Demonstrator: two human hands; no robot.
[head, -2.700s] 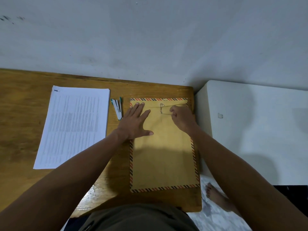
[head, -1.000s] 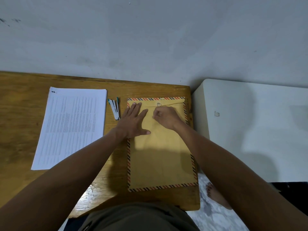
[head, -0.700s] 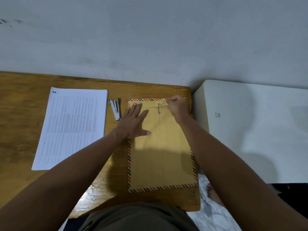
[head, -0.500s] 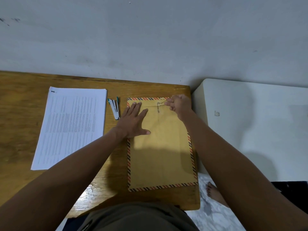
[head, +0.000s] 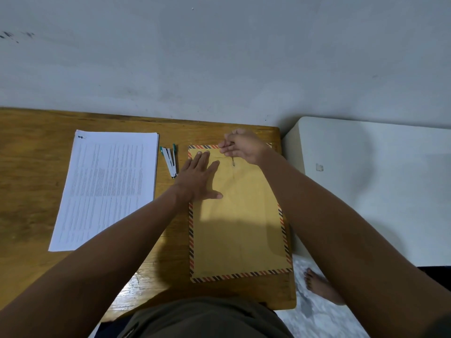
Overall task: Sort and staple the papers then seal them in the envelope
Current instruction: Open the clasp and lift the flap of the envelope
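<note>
The brown envelope (head: 240,215), edged in red and dark stripes, lies flat at centre frame on the right part of the wooden worktop (head: 31,167), flap end toward the wall. The left hand (head: 199,179) rests on its upper left portion, fingers straight and spread, palm down. The right hand (head: 244,146) sits over the envelope's top edge, fingertips pinched on a thin closing string (head: 233,161) that runs down to a small fastener just below the flap. Half a second ago that hand was right of the fastener with the string drawn sideways; it now stands above it, the string hanging nearly straight down. The left hand has not shifted. To the left of the envelope lies a stapler (head: 169,161) with green tips, and further left a stack of printed papers (head: 107,189), stapled at its top corner. A white cabinet (head: 366,191) adjoins the worktop at right; a bare foot (head: 319,286) shows on the floor below.
</note>
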